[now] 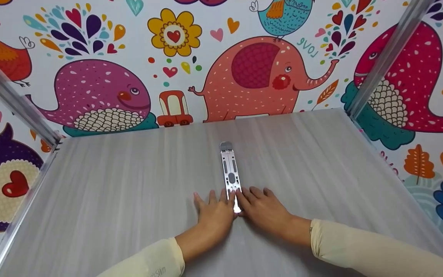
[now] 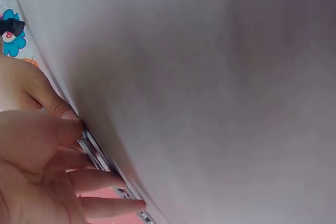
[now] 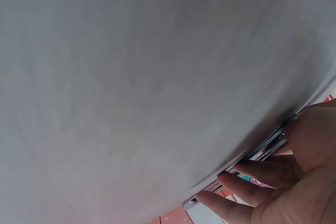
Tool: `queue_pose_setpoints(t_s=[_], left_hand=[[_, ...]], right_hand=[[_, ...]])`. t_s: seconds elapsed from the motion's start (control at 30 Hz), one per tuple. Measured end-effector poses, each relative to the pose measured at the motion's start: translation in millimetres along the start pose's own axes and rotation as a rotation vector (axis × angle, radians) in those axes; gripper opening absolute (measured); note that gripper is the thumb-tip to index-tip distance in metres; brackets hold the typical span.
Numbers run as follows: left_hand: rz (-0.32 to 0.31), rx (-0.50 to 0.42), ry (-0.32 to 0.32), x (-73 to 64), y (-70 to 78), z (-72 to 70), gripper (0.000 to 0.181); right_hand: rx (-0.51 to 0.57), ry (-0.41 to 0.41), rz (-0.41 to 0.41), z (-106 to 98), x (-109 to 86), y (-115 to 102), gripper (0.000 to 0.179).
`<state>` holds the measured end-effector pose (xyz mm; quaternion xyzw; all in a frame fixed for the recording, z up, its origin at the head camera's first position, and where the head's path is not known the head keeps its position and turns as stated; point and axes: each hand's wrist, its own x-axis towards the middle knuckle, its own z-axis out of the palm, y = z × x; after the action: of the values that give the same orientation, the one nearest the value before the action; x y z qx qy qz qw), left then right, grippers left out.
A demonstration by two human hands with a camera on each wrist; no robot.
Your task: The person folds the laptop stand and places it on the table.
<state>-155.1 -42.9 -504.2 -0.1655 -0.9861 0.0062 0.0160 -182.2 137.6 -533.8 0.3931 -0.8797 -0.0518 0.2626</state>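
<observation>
A narrow silver folded laptop stand (image 1: 229, 165) lies lengthwise on the grey tabletop, with slots along it and a grey rounded tip at the far end. My left hand (image 1: 214, 217) is at the left side of its near end, fingers spread and nearly straight, the index finger touching the edge. From the other side my right hand (image 1: 265, 213) touches the same end with extended fingers. The thumbs come together at the near tip. In the left wrist view, the stand (image 2: 97, 153) shows edge-on beyond the fingers. The right wrist view shows the stand (image 3: 268, 148) behind the fingertips.
The grey wood-grain tabletop (image 1: 129, 184) spreads around the hands. Behind it stands a wall (image 1: 214, 57) printed with cartoon animals. Metal posts rise at the left (image 1: 17, 96) and right (image 1: 383, 65) back corners.
</observation>
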Motion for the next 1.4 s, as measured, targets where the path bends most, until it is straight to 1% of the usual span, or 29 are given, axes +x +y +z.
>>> queue_pose_setpoints(t_s=[0.17,0.27,0.47,0.5,0.6,0.77,0.93,1.27,1.4], left_hand=[[0.025,0.0,0.041,5.6,-4.3,4.3,0.059],[0.022,-0.006,0.035,14.7,-8.5,7.0,0.06],[-0.011,-0.02,-0.007,38.7,-18.1,8.1,0.062],[-0.014,-0.024,-0.011,41.8,-18.8,7.9,0.062],[-0.02,-0.028,-0.016,47.6,-18.8,7.1,0.062],[-0.022,-0.035,-0.027,47.6,-17.6,5.5,0.062],[-0.007,-0.049,-0.01,48.2,-16.7,7.1,0.06],[0.012,-0.042,0.036,48.4,-18.7,10.7,0.061],[0.01,-0.059,0.035,47.7,-18.7,11.3,0.06]], right_hand=[[-0.026,-0.054,0.001,2,1.4,2,0.056],[-0.033,-0.091,0.015,5,5.5,7,0.055],[-0.02,-0.076,0.012,18,21.8,23,0.052],[-0.015,-0.068,0.009,20,24.3,26,0.051],[0.009,-0.08,0.009,22,29.4,31,0.049],[0.047,-0.115,0.001,23,30.7,32,0.047],[0.074,-0.138,0.003,21,28.7,32,0.049],[0.068,-0.104,-0.011,24,28.1,32,0.05],[0.052,-0.088,-0.02,23,27.4,32,0.049]])
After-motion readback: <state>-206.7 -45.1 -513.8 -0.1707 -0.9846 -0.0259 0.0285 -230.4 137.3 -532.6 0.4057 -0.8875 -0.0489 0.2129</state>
